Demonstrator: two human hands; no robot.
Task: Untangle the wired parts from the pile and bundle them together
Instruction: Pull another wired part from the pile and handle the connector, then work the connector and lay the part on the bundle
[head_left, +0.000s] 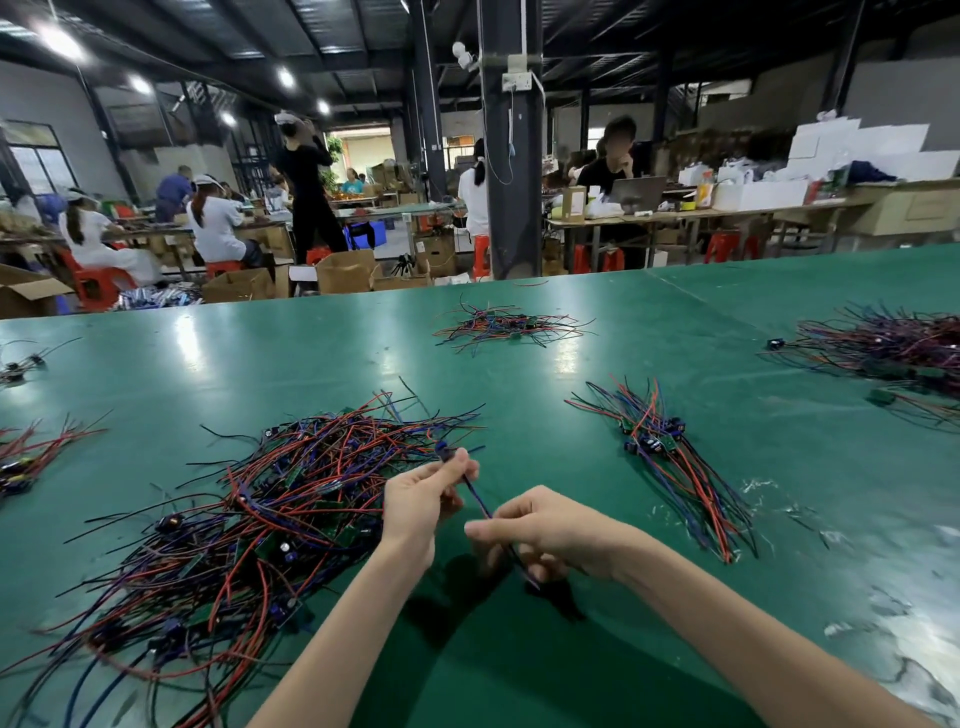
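Note:
A big tangled pile of wired parts (249, 519), red, blue and black leads with small green boards, lies on the green table (519, 665) at the left front. My left hand (421, 499) pinches the component end of one wired part (480, 499) just right of the pile. Its dark blue leads run down to my right hand (550, 530), which grips them lower down. To the right lies a sorted bundle (670, 462) of wired parts, leads side by side.
A smaller loose pile (509, 325) sits farther back in the middle, a large one (893, 348) at the far right, and small bundles (21, 457) at the left edge. Worn white patches (904, 613) mark the table's right front. People work at benches beyond.

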